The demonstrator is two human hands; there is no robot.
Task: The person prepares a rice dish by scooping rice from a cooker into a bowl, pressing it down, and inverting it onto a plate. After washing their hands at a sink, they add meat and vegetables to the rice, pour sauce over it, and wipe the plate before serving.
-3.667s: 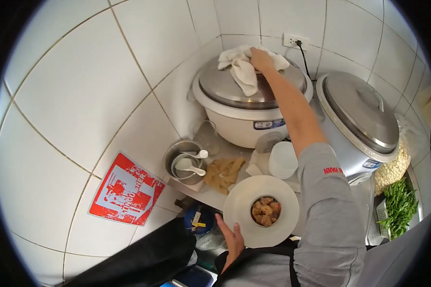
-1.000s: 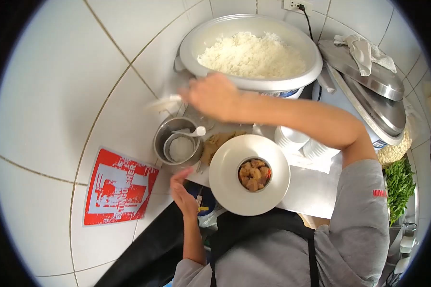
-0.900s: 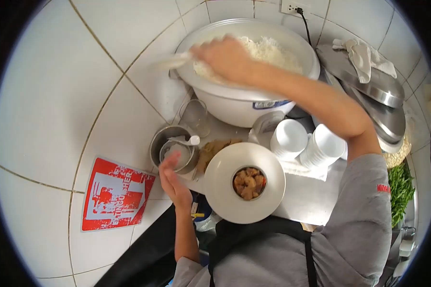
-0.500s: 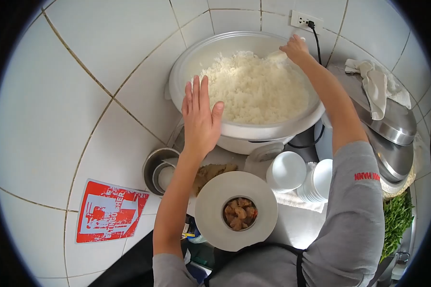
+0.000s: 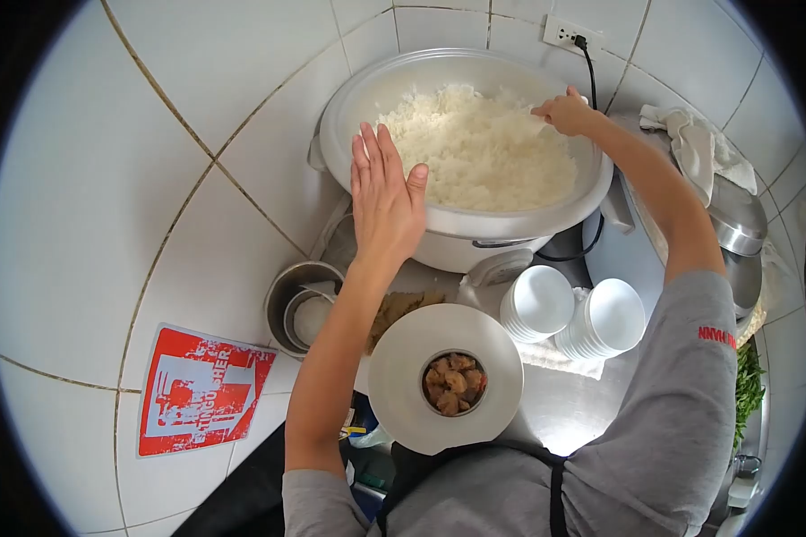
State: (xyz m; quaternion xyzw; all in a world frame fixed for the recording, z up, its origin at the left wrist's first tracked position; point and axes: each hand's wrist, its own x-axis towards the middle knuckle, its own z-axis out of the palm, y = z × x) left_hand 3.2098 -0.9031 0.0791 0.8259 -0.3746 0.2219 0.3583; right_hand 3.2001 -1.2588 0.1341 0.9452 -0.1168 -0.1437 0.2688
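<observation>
Open rice cooker (image 5: 468, 219), one, white, wide-rimmed, upper centre of the frame; contents, a broad mound of white rice (image 5: 484, 157). Left hand (image 5: 388, 197), at the near left part of the cooker's rim: palm flat, four fingers straight and close together, thumb spread apart from them. Right hand (image 5: 566, 114), over the right part of the cooker: fingers bent inward, one reaching toward the rice; whether they grip anything cannot be told. Plate (image 5: 394, 398), one, round, pale, lower centre, between the left forearm and the stacked bowls; at its middle, a small round metal-rimmed cup with browned chunks of food (image 5: 455, 383). White bowls, two stacks, side by side right of the plate: left stack (image 5: 539, 302), right stack (image 5: 614, 315), with a white cloth (image 5: 564, 360) beneath. Metal pot (image 5: 278, 309), left of centre, a smaller vessel nested inside, partly hidden by the left forearm. Brown cloth (image 5: 401, 313), crumpled, between pot and plate. Metal lids (image 5: 741, 219), overlapping, at right; pale towel (image 5: 697, 148) above them. Green leaves (image 5: 748, 394), right edge. Wall fittings: red-and-white sign (image 5: 201, 391), lower left; outlet (image 5: 571, 36), upper right, black cord (image 5: 591, 72) plugged in.
</observation>
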